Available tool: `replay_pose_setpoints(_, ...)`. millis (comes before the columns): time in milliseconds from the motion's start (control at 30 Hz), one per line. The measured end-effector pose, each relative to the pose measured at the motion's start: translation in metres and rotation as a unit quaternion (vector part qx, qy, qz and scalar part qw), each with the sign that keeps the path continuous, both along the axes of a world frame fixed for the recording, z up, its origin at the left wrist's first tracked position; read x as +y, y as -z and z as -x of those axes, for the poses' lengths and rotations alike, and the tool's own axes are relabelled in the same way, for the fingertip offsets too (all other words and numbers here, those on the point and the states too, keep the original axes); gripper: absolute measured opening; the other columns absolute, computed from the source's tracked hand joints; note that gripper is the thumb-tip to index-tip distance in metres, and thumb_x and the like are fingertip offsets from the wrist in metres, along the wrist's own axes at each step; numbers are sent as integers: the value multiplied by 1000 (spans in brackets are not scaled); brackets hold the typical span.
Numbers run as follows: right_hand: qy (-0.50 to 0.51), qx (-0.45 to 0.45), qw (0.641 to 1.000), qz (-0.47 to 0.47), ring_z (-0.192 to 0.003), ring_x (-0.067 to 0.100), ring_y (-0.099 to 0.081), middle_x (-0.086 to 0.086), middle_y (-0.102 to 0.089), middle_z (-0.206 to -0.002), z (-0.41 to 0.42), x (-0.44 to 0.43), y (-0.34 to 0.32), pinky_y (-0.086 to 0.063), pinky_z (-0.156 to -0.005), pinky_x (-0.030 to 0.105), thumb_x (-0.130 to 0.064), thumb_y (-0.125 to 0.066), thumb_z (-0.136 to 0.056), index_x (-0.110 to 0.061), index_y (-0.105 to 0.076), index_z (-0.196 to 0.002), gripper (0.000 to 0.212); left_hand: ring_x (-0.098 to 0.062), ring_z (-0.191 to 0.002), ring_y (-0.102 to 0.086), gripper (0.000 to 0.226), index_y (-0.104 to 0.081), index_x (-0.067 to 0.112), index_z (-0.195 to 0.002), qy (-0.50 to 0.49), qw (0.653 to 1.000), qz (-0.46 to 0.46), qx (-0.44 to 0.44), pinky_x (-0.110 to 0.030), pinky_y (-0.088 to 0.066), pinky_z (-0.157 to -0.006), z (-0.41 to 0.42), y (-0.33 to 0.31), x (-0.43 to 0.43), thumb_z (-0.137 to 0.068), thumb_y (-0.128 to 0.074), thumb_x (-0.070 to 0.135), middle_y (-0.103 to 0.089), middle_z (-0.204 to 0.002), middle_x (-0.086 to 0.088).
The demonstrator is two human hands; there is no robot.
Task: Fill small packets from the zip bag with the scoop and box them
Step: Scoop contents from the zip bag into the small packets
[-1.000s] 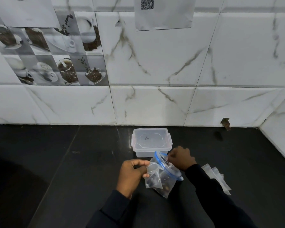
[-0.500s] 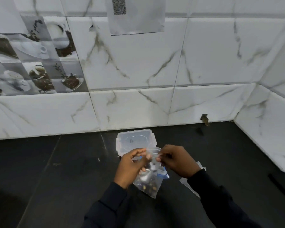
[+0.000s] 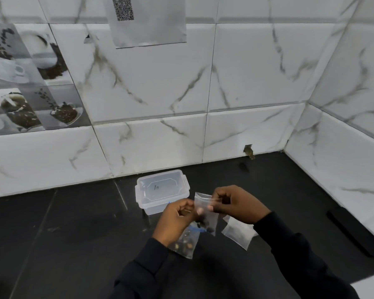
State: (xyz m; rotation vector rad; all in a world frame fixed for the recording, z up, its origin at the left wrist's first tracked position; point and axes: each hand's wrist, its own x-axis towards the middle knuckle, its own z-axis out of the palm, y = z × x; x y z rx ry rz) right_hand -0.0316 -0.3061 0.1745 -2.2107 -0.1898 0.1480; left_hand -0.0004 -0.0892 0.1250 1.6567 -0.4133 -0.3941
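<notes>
Right hand [image 3: 235,203] and our left hand [image 3: 177,219] now pinch a small packet [image 3: 205,216] by its mouth, raised above the zip bag [image 3: 186,242]; dark contents inside, so we judge sealing next, the box [image 3: 162,195] behind still lidded.

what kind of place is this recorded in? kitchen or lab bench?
Most likely a home kitchen counter: a dark stone-look countertop, glossy marble-look wall tiles with coffee-cup picture tiles among them, and a clear plastic food box near the wall.

Left hand [image 3: 175,222], right hand [image 3: 239,205] pinch small packet [image 3: 212,222] (dark contents).
</notes>
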Motion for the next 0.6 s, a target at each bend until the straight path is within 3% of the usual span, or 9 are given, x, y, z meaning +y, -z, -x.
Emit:
replay_pose_setpoints(67,5,-9,1000,-28,-72,12,-67,-1,-70,-83,2,-8,-3,-57,-74,38,-24,-78,-81,-23,-67,-86,12,-6,-70,-65,10,-74,14,-86,-5,1000,7,-27,-17,-47,-65,-4,-4,-9,-92,-68,19,-73,-77,1)
replay_pose_setpoints(133,36,-18,997,-66,-75,14,-68,2,-72,-88,4,-15,-3,-57,-73,35,-16,-79,-79,-26,-66,-98,25,-5,-70,-64,14,-74,12,-82,-13,999,0,-53,-18,-47,-67,-11,-4,-20,-93,-68,17,-72,-75,3)
replay_pose_setpoints(200,84,-17,992,-96,-76,24,-70,9,-73,-86,9,-25,-2,-57,-70,33,-17,-80,-79,-28,-65,-109,35,-8,-75,-67,14,-75,12,-81,-11,997,-9,-70,-23,-50,-72,-17,-1,-34,-92,-69,19,-74,-79,0)
replay_pose_setpoints(267,136,-4,982,-128,-73,22,-70,12,-75,-83,16,-36,4,-56,-64,31,-19,-80,-80,-24,-67,-113,36,-6,-74,-65,14,-76,12,-82,-7,997,-13,-72,-23,-50,-71,-20,4,-50,-92,-69,20,-73,-78,-1)
replay_pose_setpoints(367,218,15,963,-159,-68,12,-68,9,-76,-80,32,-56,23,-50,-57,27,-20,-79,-81,-12,-74,-98,19,-4,-58,-57,15,-76,9,-83,6,998,-24,-53,-19,-46,-58,-16,12,-77,-91,-69,20,-69,-70,3)
replay_pose_setpoints(467,281,33,943,-173,-59,10,-62,6,-73,-70,51,-77,48,-47,-54,27,-20,-78,-83,-8,-76,-84,13,-10,-47,-55,18,-73,6,-82,33,998,-51,-31,-20,-46,-49,-7,25,-104,-91,-69,20,-71,-69,-8)
replay_pose_setpoints(600,348,73,920,-166,-58,11,-61,6,-72,-69,81,-101,81,-47,-48,20,-20,-73,-87,-6,-76,-85,14,-13,-45,-64,20,-68,6,-78,82,991,-105,8,-23,-50,-47,8,52,-140,-93,-65,18,-69,-62,-4)
